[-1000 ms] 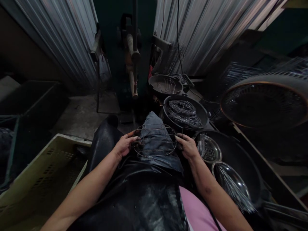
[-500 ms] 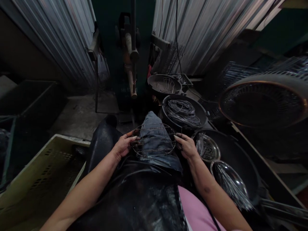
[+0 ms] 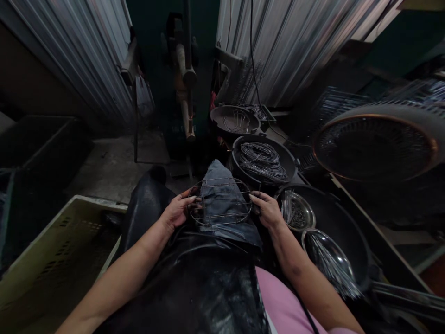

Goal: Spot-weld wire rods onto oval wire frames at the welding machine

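Wire rack (image 3: pixel 222 215) was held before me, over blue cloth (image 3: pixel 222 190); my left hand (image 3: pixel 176 211) and right hand (image 3: pixel 267 209) pinched its opposite ends between thumb and fingers, forearms (image 3: pixel 135 260) extended forward.

Looks slightly farther right than a second ago, bringing the wire rack (image 3: pixel 224 215), coil (image 3: pixel 262 160), fan (image 3: pixel 373 147) and yellow crate (image 3: pixel 45 260) slightly leftward in view.
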`<state>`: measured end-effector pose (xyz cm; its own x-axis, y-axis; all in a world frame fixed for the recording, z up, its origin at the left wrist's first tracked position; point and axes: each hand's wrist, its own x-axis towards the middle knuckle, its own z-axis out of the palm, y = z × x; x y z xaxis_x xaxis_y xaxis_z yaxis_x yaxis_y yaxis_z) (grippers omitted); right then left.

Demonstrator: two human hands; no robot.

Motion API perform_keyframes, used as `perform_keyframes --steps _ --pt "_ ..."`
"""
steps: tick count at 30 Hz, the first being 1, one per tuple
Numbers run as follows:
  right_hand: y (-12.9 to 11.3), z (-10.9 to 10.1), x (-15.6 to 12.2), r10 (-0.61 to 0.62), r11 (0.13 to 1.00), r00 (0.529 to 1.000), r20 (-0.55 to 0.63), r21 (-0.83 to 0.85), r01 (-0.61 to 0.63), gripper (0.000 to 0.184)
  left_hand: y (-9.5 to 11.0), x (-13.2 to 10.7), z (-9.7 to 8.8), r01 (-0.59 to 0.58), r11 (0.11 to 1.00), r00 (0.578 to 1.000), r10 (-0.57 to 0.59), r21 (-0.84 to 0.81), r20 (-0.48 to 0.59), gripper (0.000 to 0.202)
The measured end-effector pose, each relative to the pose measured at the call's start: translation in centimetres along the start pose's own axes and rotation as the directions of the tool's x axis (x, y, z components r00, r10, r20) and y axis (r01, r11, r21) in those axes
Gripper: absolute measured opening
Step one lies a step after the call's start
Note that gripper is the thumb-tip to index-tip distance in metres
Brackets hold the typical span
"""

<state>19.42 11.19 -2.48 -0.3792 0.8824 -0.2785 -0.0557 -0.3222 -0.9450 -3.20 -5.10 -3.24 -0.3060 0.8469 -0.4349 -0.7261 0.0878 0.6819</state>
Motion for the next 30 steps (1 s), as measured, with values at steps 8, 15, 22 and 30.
perform_keyframes --steps 8,15,22,30 --pt "0.2 0.2 0.1 0.043 0.999 0.998 -0.038 0.013 -0.043 0.035 -0.2 0.4 -0.1 0.040 0.998 0.999 -0.040 -0.050 0.002 0.033" --pt "-0.4 0.8 -0.3 0.071 0.995 0.997 0.009 0.072 -0.071 0.031 -0.1 -0.2 0.2 0.025 0.990 0.997 -0.014 -0.138 0.077 0.037" --pt "-3.5 2.1 -0.2 0.101 0.976 0.981 0.167 0.176 -0.130 0.025 1.2 -1.0 1.3 0.007 0.982 0.998 0.004 -0.187 0.060 0.027" --pt "-1.7 2.8 -0.7 0.130 0.956 0.991 0.018 0.261 -0.130 0.023 2.5 -2.1 1.6 -0.094 0.974 0.995 0.097 -0.208 0.004 0.026"
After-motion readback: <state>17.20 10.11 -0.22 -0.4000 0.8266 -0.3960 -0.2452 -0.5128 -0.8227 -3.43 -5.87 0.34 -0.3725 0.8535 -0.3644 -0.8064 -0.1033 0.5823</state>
